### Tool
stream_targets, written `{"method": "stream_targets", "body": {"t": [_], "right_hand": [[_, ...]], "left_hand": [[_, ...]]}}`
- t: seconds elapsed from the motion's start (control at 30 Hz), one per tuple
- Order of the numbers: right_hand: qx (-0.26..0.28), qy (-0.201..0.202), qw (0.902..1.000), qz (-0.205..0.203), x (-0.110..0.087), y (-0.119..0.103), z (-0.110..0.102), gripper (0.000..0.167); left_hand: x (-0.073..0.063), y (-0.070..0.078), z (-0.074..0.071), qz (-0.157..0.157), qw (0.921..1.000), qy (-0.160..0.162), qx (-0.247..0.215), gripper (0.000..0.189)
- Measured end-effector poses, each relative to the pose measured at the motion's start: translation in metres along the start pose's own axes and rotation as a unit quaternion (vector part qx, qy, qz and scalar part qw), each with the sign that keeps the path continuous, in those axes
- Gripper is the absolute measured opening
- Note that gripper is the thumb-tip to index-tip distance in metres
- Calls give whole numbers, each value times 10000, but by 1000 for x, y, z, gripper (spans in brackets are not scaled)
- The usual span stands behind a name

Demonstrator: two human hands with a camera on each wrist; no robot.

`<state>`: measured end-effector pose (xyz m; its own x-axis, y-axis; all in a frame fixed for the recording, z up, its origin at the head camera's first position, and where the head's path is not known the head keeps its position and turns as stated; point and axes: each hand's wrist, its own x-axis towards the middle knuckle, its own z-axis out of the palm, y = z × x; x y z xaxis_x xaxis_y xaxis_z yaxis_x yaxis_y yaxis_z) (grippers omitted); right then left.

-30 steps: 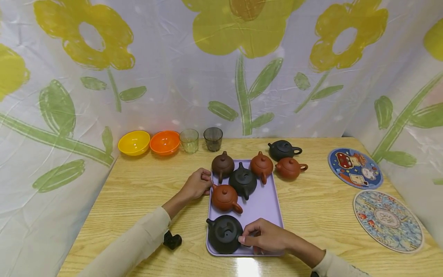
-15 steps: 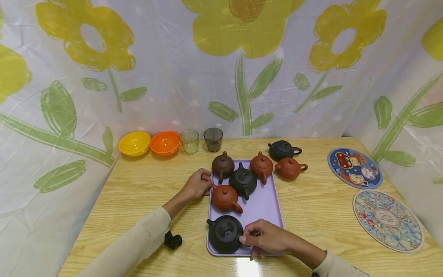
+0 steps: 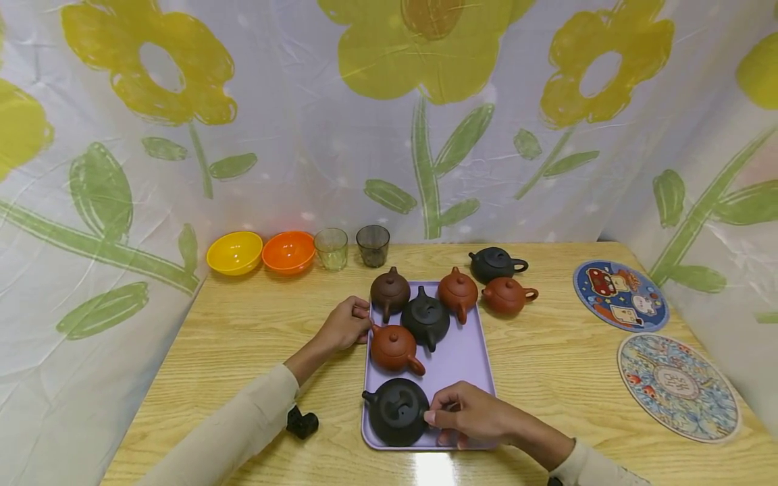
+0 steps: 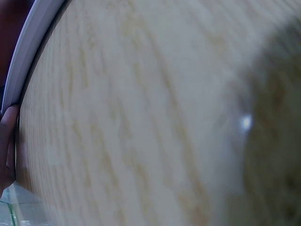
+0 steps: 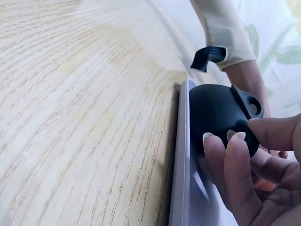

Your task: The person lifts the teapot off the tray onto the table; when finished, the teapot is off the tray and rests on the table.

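In the head view a lilac tray (image 3: 462,364) bears several teapots. My right hand (image 3: 471,413) pinches the handle side of a large black teapot (image 3: 398,413) at the tray's near left corner, its spout pointing left. The right wrist view shows the thumb and fingertips at this black teapot (image 5: 214,110), close to the tray wall (image 5: 181,150). My left hand (image 3: 346,324) grips the tray's left edge beside an orange-brown teapot (image 3: 394,347). Farther back on the tray are a dark brown teapot (image 3: 390,294), another black teapot (image 3: 425,317) and a reddish teapot (image 3: 458,295).
Behind the tray's right side stand a black teapot (image 3: 494,264) and a red-brown teapot (image 3: 506,297). A yellow bowl (image 3: 235,254), an orange bowl (image 3: 288,253) and two glasses (image 3: 373,246) line the back left. Two round mats (image 3: 679,388) lie on the right.
The near black teapot has turned slightly, its spout swinging a little toward the near edge, with my right hand still at its handle. My left hand stays at the tray edge.
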<state>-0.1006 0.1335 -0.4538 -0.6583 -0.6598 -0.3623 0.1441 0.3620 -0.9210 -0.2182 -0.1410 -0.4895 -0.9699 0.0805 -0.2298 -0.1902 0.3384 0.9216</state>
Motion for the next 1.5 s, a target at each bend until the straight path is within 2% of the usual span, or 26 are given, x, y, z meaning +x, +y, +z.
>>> {"method": "stream_targets", "body": {"t": [0.2,0.5,0.77,1.0,1.1,1.27,1.5], "right_hand": [[9,4,10000,-45,-1,0,-2,28],[-248,-130,9989,-388,-6,-2,-12,27],[-441,-202,9980,-417,-13,-5,-26,27],[-771,-232,9958,-426,-18,-9,-40,30],[-873,-255,9948,-467,-20,-11,-47,30],[-849,-375,9945,-481,-22,-11,-59,29],[-914,-407,9932,-598,-26,-12,-77,26]], "left_hand": [[0,-1,0,-18,10000,8,-66,33],[-1,0,0,-45,10000,23,-62,31],[-1,-1,0,-35,10000,0,-49,31],[-4,-2,-1,309,9993,-104,-170,29],[-3,-2,0,256,9995,-83,-172,30],[0,-2,1,-30,9999,-4,-103,32],[2,-1,0,-76,9999,-30,-116,33]]}}
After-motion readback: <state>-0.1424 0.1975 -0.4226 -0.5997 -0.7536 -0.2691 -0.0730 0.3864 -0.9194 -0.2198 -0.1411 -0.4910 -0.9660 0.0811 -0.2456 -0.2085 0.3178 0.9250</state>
